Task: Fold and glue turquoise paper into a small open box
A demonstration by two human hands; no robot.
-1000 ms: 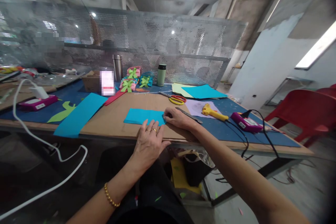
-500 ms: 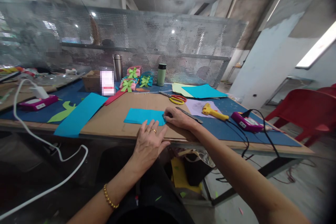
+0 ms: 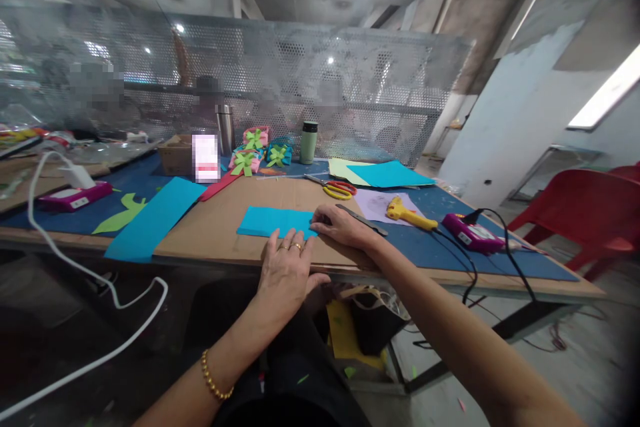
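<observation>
Cardboard [image 3: 200, 233], blue paper [image 3: 273, 219], near edge under flat left grip [image 3: 287, 270], right end at curled right grip [image 3: 341, 223] (hold unclear)

a bright blue oblong paper [image 3: 273, 220] lies lengthwise from left to right on brown cardboard [image 3: 213, 237].

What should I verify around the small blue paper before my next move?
1. Small blue paper lying on the cardboard: ok.
2. Left grip at its near edge: ok, fingers spread over that edge.
3. Right grip pinching its right end: cannot tell; the fingers are curled there, contact hidden.
4. Scissors apart from the paper: ok, lying beyond it.
5. Dark tool clear of the right grip: cannot tell, partly hidden behind it.
6. Yellow glue gun cool: cannot tell.
</observation>
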